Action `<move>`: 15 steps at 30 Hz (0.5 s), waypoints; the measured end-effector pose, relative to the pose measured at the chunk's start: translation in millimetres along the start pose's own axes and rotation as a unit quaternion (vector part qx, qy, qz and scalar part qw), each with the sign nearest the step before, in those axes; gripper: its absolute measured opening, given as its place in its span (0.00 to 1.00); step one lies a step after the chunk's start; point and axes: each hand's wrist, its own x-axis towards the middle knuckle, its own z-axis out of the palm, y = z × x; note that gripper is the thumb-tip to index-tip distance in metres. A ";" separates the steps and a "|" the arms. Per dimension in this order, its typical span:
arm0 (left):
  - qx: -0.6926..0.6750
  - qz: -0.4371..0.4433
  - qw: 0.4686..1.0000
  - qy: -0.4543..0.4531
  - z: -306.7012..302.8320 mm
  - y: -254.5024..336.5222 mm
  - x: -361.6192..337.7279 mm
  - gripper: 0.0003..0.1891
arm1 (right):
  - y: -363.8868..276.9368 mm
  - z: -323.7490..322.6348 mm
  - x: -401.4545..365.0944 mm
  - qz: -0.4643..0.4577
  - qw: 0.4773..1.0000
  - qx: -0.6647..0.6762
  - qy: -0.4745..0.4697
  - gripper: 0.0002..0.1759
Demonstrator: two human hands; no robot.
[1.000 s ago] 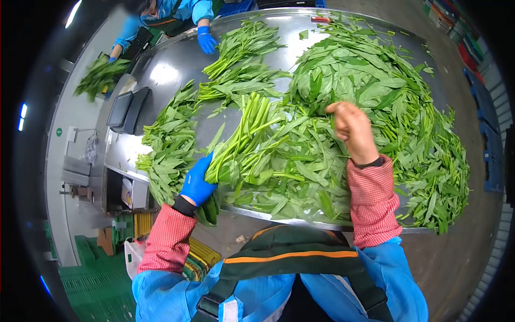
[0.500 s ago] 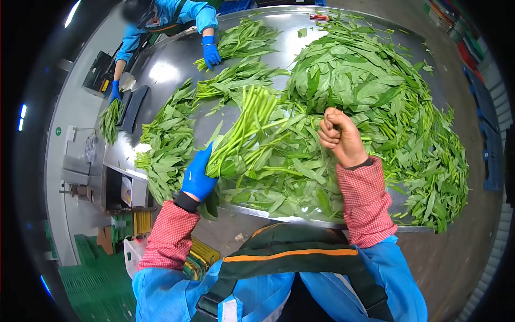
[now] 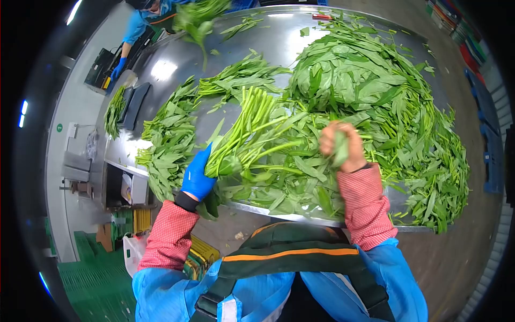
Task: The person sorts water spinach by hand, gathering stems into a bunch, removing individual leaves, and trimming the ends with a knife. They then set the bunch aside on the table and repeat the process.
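My left hand (image 3: 197, 174), in a blue glove, is closed around a bunch of water spinach (image 3: 244, 131), its pale cut stems pointing up and away from me. My bare right hand (image 3: 351, 150), somewhat blurred, is closed on a few water spinach leaves (image 3: 339, 147) that hang from the fist. It is just above loose greens lying at the near side of the metal table (image 3: 241, 110). Directly beyond that hand rises a large heap of water spinach (image 3: 348, 75), which spreads down the table's right side.
Smaller bunches of greens (image 3: 169, 139) lie along the left. A dark scale-like tray (image 3: 135, 104) stands at the left edge with another bunch beside it. Across the table a co-worker's blue-gloved hand (image 3: 118, 68) is near dark crates. A red-handled object (image 3: 322, 17) lies at the far edge.
My right hand has dipped slightly and now shows leaves in its fist. My left hand stays put with its bunch. The co-worker has lifted a bunch off the far side of the table.
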 end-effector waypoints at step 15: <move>0.020 0.059 0.998 -0.028 -2.7 28.1 12.2 0.37 | 58.0 36.1 42.7 0.117 0.869 -0.471 0.096 0.22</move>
